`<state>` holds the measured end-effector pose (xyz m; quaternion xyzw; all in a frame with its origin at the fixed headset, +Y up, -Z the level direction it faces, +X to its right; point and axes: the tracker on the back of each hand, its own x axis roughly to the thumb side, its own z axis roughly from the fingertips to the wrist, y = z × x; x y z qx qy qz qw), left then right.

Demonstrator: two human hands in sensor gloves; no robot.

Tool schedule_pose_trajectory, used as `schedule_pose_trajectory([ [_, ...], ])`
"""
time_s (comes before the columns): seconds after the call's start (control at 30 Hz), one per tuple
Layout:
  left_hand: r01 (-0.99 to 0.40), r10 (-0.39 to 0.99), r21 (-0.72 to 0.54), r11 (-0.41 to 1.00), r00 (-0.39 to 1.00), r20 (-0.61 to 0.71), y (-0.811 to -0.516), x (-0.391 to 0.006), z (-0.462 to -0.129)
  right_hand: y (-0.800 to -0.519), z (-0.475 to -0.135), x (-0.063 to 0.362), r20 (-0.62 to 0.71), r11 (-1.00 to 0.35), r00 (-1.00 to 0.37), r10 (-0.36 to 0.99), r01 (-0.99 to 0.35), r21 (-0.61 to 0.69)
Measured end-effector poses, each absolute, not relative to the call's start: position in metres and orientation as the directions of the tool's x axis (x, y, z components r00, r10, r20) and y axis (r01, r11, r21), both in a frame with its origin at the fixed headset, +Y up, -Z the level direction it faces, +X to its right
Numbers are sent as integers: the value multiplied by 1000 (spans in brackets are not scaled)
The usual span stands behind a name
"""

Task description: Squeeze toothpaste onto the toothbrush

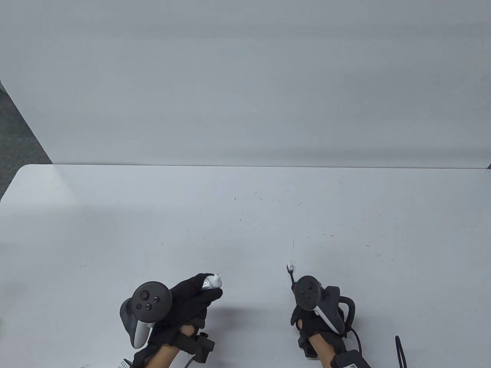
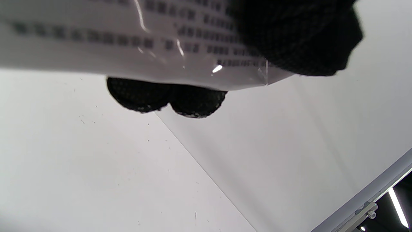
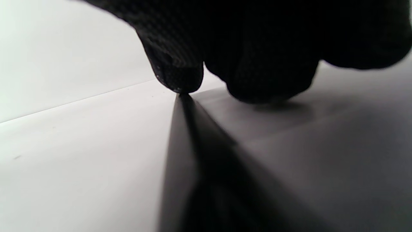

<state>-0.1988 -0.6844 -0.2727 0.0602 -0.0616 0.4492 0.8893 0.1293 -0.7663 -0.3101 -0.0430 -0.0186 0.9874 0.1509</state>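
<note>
Now holding, not yet squeezing. Left hand [image 1: 188, 301] wrapped round the tube [image 1: 212, 283], nozzle to the right. Right hand [image 1: 312, 312] gripping the brush [image 1: 290, 270], low over the tabletop [image 1: 115, 230], well apart. Next: bring together, then squeeze gently.

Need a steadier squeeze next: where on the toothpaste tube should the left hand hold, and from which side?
Hold the toothpaste tube on its soft flat body behind the neck, as the left hand does now, coming from below and the left. That probably leaves the capped white nozzle free, pointing toward the toothbrush in the right hand.
</note>
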Motion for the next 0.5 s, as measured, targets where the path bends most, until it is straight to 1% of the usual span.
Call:
schedule_pose_trajectory([
  [0.13, -808, 793, 51, 587, 586, 167, -684, -199, -273, -766, -309, 134, -86, -941, -937, 338, -334, -57],
  [0.2, -814, 798, 53, 579, 579, 169, -684, -200, -273, -764, -308, 138, -77, -930, -929, 361, -354, -95],
  [0.27, -823, 806, 62, 565, 566, 174, -682, -202, -272, -759, -308, 144, -90, -913, -911, 403, -394, -101],
  [0.3, -832, 814, 67, 550, 552, 180, -681, -203, -272, -753, -306, 149, -99, -889, -886, 452, -439, -130],
  [0.37, -852, 830, 73, 519, 523, 193, -679, -206, -271, -742, -303, 155, -88, -858, -862, 499, -478, -185],
  [0.4, -867, 844, 70, 494, 497, 203, -678, -207, -270, -737, -300, 156, -72, -848, -857, 509, -485, -215],
  [0.47, -922, 891, 16, 387, 378, 251, -678, -207, -271, -721, -292, 155, 20, -811, -844, 536, -521, -265],
  [0.5, -945, 913, -17, 327, 311, 264, -678, -207, -271, -715, -287, 151, 111, -771, -811, 575, -582, -259],
])
